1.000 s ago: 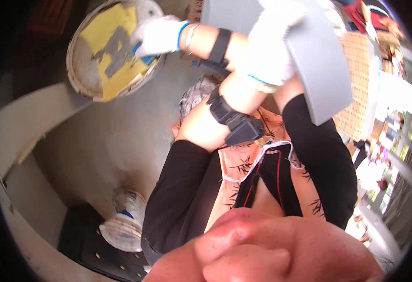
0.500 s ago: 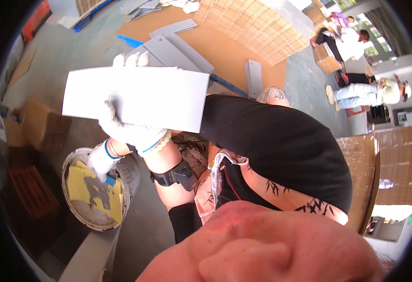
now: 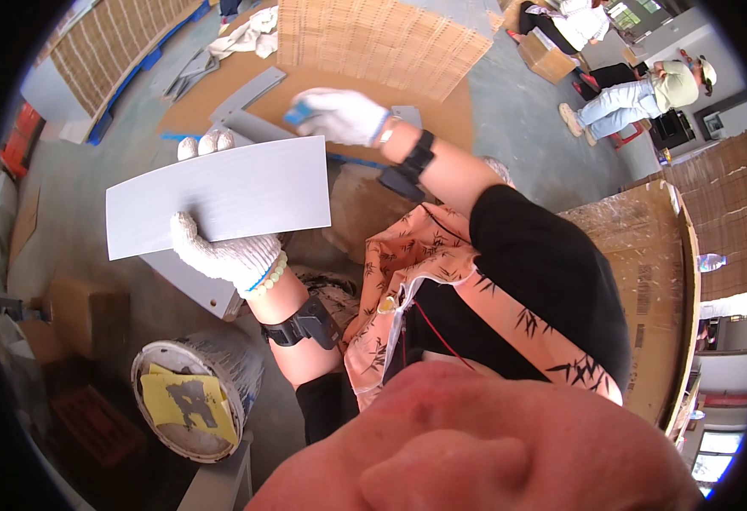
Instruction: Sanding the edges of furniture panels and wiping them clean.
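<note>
I look down on a concrete workshop floor (image 3: 518,111) with woven mats (image 3: 373,34), a brown board (image 3: 246,102) and a round bucket (image 3: 193,400) holding yellow paper. My left hand (image 3: 220,251), in a knit white glove, grips the smooth grey rectangular panel (image 3: 220,200) from below. My right hand (image 3: 339,115) is raised past it, closed around a small blue object (image 3: 298,112).
</note>
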Demonstrator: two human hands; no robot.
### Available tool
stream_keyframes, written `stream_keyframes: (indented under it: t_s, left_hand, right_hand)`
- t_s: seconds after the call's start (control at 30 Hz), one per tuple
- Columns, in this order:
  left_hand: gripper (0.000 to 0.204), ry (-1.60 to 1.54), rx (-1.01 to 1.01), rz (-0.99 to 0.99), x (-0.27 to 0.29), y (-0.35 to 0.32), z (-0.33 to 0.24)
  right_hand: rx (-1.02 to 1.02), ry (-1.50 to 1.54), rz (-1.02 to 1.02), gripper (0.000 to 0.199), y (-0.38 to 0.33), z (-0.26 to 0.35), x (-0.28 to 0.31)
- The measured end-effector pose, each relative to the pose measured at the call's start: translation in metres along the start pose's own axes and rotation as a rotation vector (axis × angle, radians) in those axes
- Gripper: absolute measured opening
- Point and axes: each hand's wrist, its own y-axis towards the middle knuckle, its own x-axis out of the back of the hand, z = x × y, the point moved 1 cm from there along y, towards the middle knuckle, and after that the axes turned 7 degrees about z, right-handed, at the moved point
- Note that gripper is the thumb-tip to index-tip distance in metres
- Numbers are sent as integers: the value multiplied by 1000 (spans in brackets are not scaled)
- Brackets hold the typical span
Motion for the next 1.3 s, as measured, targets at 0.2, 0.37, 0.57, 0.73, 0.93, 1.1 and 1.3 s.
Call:
stream_keyframes:
  t_s: [0.2, 0.37, 0.57, 0.73, 0.93, 1.1, 1.3]
  left_hand:
    - [84, 84, 65, 45, 6, 9, 58]
    - [82, 280, 110, 83, -4, -2, 97]
    - [72, 361, 136, 209, -17, -8, 134]
    - [62, 552, 115, 152, 10, -14, 156]
    - [43, 549, 269, -142, 46, -15, 163]
    - [33, 569, 46, -189, 38, 3, 161]
    - [38, 641, 13, -214, 64, 14, 150]
  right_hand:
    - [181, 437, 33, 34, -100, 34, 48]
    - [213, 514, 2, 40, -129, 28, 12]
    - [341, 766, 223, 36, -136, 26, 16]
    - [469, 690, 167, 37, -141, 40, 39]
    - [473, 738, 122, 41, -159, 53, 48]
    - [478, 796, 91, 44, -169, 48, 58]
    - [449, 718, 2, 42, -156, 40, 60]
